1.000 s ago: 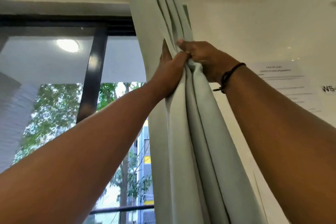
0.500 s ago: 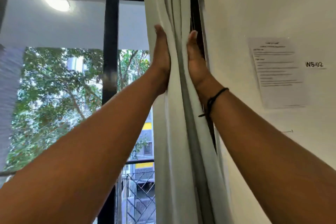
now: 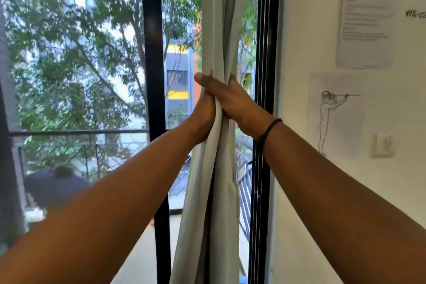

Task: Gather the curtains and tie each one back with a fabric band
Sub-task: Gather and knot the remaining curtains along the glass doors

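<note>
Curtain (image 3: 220,30): pale grey-green, gathered into narrow vertical folds, long axis running top to bottom, hanging just left of the black window frame (image 3: 265,53). Left hand (image 3: 202,108) and right hand (image 3: 232,99) clasp the bundle from either side, fingers wrapped round the folds.

Left hand (image 3: 204,108) is mostly buried behind the curtain (image 3: 219,30) folds and the right hand (image 3: 230,99), fingers hidden. Curtain runs off frame at 12 and 6 o'clock. Printed sheet (image 3: 366,16) at 2 o'clock is too blurry to read.
</note>
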